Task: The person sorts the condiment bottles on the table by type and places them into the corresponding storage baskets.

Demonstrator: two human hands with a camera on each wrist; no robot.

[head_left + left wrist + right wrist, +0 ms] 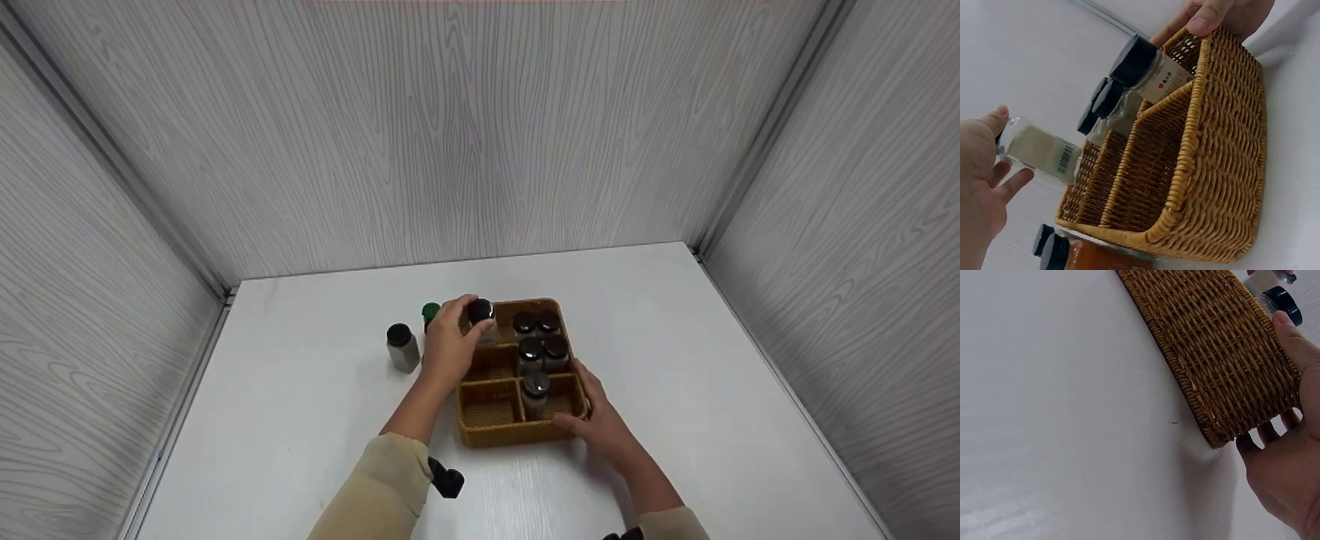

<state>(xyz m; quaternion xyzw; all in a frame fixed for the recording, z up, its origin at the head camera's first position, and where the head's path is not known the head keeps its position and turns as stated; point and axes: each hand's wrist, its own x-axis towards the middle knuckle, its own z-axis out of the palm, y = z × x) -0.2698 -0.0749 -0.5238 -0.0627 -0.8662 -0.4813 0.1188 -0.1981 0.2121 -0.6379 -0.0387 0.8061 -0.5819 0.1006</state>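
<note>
In the head view, the left hand (448,349) hides much of a green-capped bottle (430,309) and part of the basket (517,435). The left wrist view's lower edge crops an orange-filled jar (1100,257); fine print on the held jar (1036,147) seems too small to read.

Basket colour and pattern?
The basket is golden brown with a woven pattern, clearest in the left wrist view.

Clear jar (1044,149), dark cap, barcode label, in left hand (448,345) over far left of brown wicker basket (525,433); five capped jars (531,349) inside.
</note>
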